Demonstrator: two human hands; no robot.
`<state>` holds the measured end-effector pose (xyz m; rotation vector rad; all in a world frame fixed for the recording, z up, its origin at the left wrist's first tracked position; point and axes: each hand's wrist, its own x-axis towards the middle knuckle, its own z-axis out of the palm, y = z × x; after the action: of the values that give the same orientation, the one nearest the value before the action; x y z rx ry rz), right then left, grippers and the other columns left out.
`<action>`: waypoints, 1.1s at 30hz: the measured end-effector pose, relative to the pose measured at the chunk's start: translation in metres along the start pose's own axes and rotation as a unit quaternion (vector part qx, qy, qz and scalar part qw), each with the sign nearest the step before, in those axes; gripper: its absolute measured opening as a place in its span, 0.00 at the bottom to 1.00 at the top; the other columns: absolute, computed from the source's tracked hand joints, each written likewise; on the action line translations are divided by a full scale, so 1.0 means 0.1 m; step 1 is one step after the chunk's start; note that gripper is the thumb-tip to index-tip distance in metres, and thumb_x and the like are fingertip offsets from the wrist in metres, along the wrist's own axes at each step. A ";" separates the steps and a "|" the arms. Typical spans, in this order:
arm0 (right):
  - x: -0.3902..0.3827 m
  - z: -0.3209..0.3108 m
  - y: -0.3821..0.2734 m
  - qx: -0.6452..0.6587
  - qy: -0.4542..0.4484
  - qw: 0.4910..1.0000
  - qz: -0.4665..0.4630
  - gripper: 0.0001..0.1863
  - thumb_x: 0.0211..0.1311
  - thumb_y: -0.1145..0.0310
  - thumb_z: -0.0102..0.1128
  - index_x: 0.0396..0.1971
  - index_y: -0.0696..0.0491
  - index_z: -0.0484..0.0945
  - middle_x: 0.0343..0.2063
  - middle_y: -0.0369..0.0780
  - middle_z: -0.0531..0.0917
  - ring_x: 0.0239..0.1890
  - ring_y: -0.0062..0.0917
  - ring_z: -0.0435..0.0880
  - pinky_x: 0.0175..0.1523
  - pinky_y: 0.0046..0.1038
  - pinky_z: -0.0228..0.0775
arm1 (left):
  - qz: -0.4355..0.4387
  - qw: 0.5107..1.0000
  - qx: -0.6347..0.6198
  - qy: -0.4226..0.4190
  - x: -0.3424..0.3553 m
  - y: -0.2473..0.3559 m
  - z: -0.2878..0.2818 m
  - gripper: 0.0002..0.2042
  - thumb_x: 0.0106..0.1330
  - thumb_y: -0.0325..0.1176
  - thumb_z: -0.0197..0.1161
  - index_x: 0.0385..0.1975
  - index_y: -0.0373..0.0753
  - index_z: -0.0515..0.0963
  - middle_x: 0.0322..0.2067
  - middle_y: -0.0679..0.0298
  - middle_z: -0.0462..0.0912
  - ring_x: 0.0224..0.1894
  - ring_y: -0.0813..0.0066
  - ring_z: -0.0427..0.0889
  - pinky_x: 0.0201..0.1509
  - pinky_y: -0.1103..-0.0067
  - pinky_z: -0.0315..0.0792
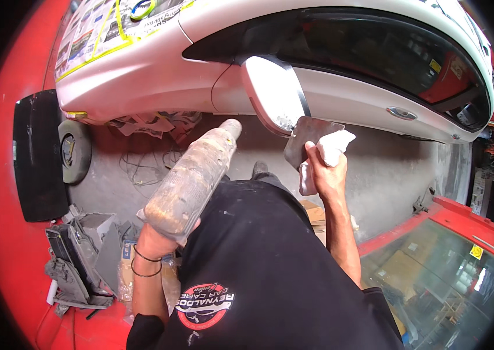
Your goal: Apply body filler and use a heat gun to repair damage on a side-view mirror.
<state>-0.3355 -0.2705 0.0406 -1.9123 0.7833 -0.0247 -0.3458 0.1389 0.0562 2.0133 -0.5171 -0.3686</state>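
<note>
My left hand (158,242) is closed round the lower end of a dusty, grey-brown bottle (188,178), which is tilted with its narrow neck up and to the right. Most of the fingers are hidden behind the bottle. My right hand (329,178) grips a thin, dull metal plate like a scraper (315,131), together with a crumpled white cloth (335,146). The plate's upper edge is by the lower end of the car's white side mirror (274,93); I cannot tell whether they touch.
A white car (142,81) stands ahead, newspaper (86,38) taped over its front. A spare wheel (75,151) and a black panel (40,157) are at the left. Grey parts (83,256) and cartons lie lower left. A red-framed window (445,280) is lower right; cables (142,166) cross the floor.
</note>
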 end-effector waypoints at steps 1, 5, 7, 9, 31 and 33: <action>-0.02 0.02 -0.04 -0.001 0.008 1.000 -0.010 0.15 0.73 0.62 0.77 0.31 0.58 0.86 0.26 0.37 0.87 0.30 0.20 0.83 0.40 0.31 0.77 | -0.054 0.997 -0.050 0.020 0.06 0.19 0.02 0.20 0.65 0.29 0.82 0.56 0.35 0.86 0.47 0.61 0.92 0.49 0.66 0.90 0.56 0.69 0.82; -0.08 0.12 -0.16 0.008 0.028 0.999 -0.027 0.14 0.74 0.64 0.76 0.32 0.59 0.86 0.28 0.36 0.88 0.32 0.19 0.84 0.41 0.30 0.78 | -0.134 0.985 -0.097 0.037 0.18 0.41 0.03 0.18 0.64 0.30 0.84 0.52 0.38 0.88 0.49 0.60 0.94 0.52 0.64 0.92 0.57 0.68 0.84; -0.09 0.22 -0.21 0.009 0.039 0.998 -0.042 0.14 0.74 0.64 0.76 0.33 0.59 0.87 0.28 0.36 0.89 0.33 0.19 0.86 0.41 0.30 0.79 | -0.112 0.988 -0.093 0.043 0.15 0.25 0.07 0.18 0.62 0.30 0.84 0.51 0.38 0.89 0.48 0.60 0.94 0.51 0.65 0.93 0.56 0.69 0.84; -0.03 0.45 -0.37 0.017 0.042 0.998 -0.050 0.14 0.74 0.62 0.76 0.36 0.60 0.87 0.29 0.37 0.90 0.34 0.20 0.87 0.42 0.30 0.80 | 0.059 0.998 0.033 0.019 0.14 -0.03 0.01 0.19 0.56 0.29 0.84 0.48 0.38 0.89 0.44 0.59 0.94 0.47 0.65 0.94 0.51 0.70 0.85; -0.07 0.84 -0.28 -0.096 0.105 0.983 -0.118 0.13 0.75 0.63 0.76 0.42 0.59 0.88 0.32 0.37 0.91 0.38 0.20 0.87 0.49 0.29 0.82 | 0.050 0.998 -0.004 -0.033 0.39 -0.56 -0.43 0.20 0.49 0.28 0.83 0.44 0.36 0.89 0.39 0.58 0.93 0.40 0.61 0.94 0.46 0.71 0.85; -0.09 0.87 -0.28 -0.028 0.114 0.988 -0.097 0.13 0.75 0.63 0.76 0.40 0.59 0.88 0.30 0.35 0.89 0.36 0.21 0.87 0.46 0.31 0.81 | 0.011 0.998 -0.052 -0.027 0.45 -0.54 -0.42 0.19 0.49 0.28 0.83 0.43 0.36 0.88 0.38 0.58 0.93 0.39 0.61 0.93 0.46 0.71 0.85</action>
<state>-0.2978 -0.1883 0.0247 -2.0571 0.7520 -0.3495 -0.2765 0.1709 0.0263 1.8993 -0.5435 -0.4292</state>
